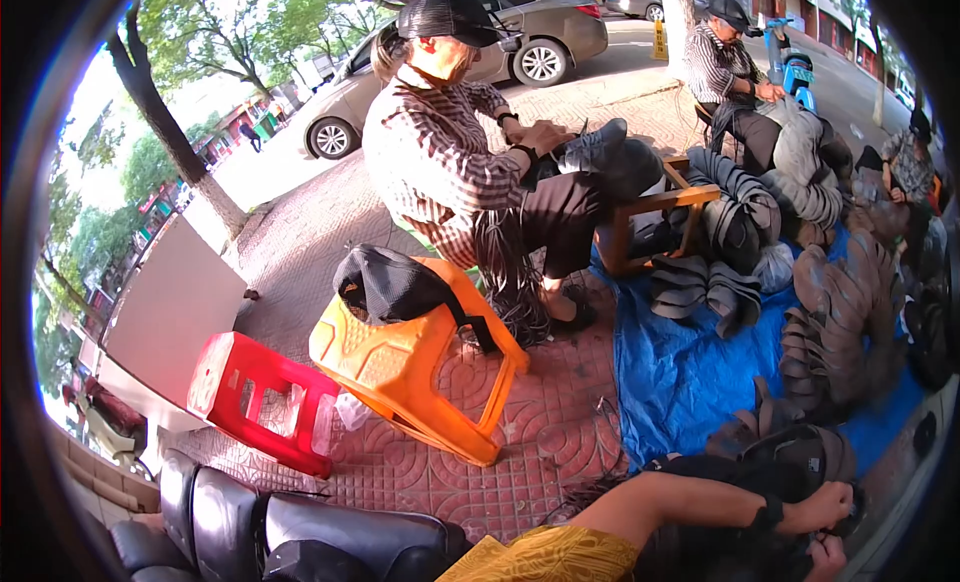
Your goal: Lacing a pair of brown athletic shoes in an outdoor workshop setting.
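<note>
My left forearm, in a yellow patterned sleeve with a dark band at the wrist, reaches in from the lower edge. My left hand point(818, 509) is closed in a fist at the lower right, against a dark item whose kind I cannot make out. Just below it my right hand point(828, 558) shows only in part, its fingers bent close to the left. Dark cloth lies over my lap beneath both hands. A dark grey shoe upper point(808, 450) sits just beyond my left hand, by the edge of a blue tarp point(670, 382).
Stacks of grey shoe uppers point(840, 322) cover much of the tarp. A person in a striped shirt point(440, 152) works on a grey shoe; others sit farther right. An orange stool point(370, 357) with a black cap point(390, 282), a red stool point(265, 402) and a black padded seat point(340, 522) stand left.
</note>
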`<action>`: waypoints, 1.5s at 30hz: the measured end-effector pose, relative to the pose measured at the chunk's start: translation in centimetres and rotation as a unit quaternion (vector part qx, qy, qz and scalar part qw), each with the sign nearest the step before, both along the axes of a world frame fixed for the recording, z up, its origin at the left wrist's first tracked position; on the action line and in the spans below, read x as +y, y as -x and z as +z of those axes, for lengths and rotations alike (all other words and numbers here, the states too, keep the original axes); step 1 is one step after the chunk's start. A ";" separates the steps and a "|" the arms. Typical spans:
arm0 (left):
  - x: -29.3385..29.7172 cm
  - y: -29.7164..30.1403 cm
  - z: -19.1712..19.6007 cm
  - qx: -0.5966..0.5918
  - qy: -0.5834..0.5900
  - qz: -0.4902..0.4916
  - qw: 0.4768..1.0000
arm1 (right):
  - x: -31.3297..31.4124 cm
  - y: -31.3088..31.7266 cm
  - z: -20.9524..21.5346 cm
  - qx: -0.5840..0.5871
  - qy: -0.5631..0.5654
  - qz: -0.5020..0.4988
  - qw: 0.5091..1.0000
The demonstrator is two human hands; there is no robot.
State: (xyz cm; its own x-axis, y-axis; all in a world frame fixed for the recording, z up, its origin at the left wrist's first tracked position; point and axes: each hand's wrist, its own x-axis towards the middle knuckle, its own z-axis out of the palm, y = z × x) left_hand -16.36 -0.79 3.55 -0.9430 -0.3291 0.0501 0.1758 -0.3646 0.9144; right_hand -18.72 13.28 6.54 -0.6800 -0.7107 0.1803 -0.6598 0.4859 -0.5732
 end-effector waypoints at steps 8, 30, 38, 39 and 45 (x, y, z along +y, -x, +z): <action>0.0 -0.3 -0.1 -0.043 -0.253 -0.066 0.964 | -1.7 -0.9 -0.1 -0.186 0.132 -0.150 0.962; 0.3 -6.7 0.7 0.285 0.710 -0.108 0.635 | -0.5 -1.5 -0.9 -0.102 0.300 -0.103 0.943; -0.3 -5.1 2.2 -0.030 0.280 -0.088 0.955 | 0.5 -0.7 -0.4 -0.039 0.291 -0.099 0.951; -0.3 -4.7 2.4 -0.031 0.280 -0.088 0.956 | 0.6 -1.0 0.0 -0.087 0.283 -0.127 0.947; 0.1 -4.1 2.0 -0.001 0.364 -0.091 0.927 | 0.8 -0.9 0.7 -0.208 0.280 -0.156 0.924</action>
